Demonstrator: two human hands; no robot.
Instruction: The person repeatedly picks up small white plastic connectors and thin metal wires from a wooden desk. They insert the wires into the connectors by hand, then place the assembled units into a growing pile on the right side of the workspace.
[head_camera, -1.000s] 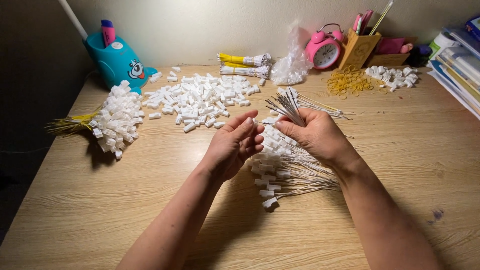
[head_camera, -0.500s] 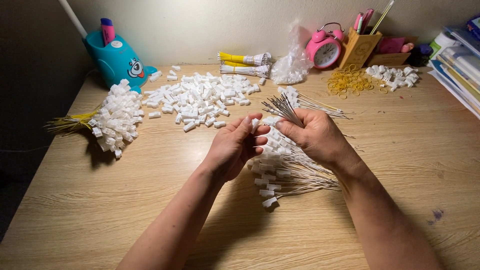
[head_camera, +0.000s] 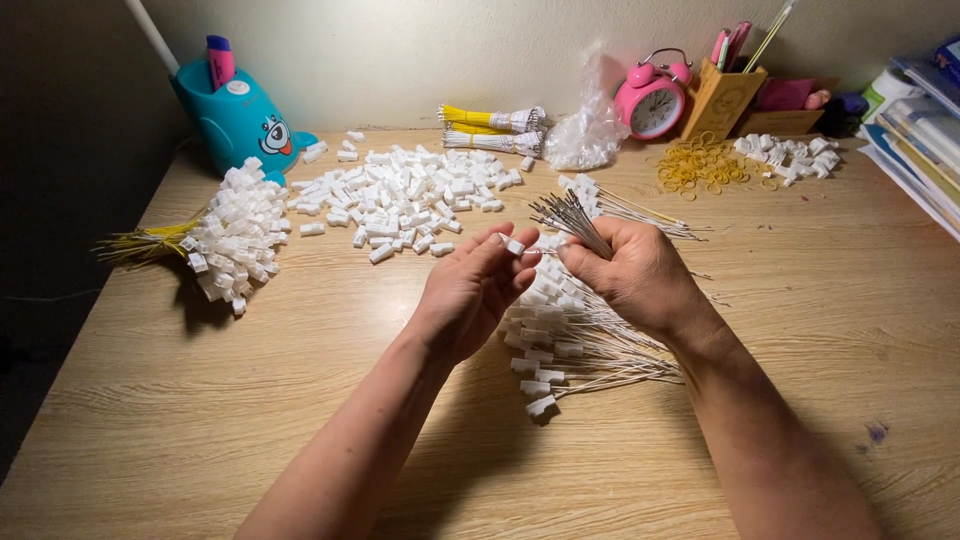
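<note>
Head view. The right hand (head_camera: 640, 275) grips a bundle of thin wires (head_camera: 572, 215), pale with bare metallic ends fanning upward, fingers closed around it above mid-table (head_camera: 200, 420). The left hand (head_camera: 470, 290) pinches one small white connector (head_camera: 514, 245) between fingertips, just beside the bundle's tips. Below both hands lies one heap of finished wires (head_camera: 575, 345) capped with white connectors. One loose pile of connectors (head_camera: 410, 195) lies behind; one bunch of yellow wires with connectors (head_camera: 225, 240) at left. Two tied yellow bundles (head_camera: 490, 128), one pink alarm clock (head_camera: 652, 100), one scatter of yellow rubber bands (head_camera: 700, 165).
</note>
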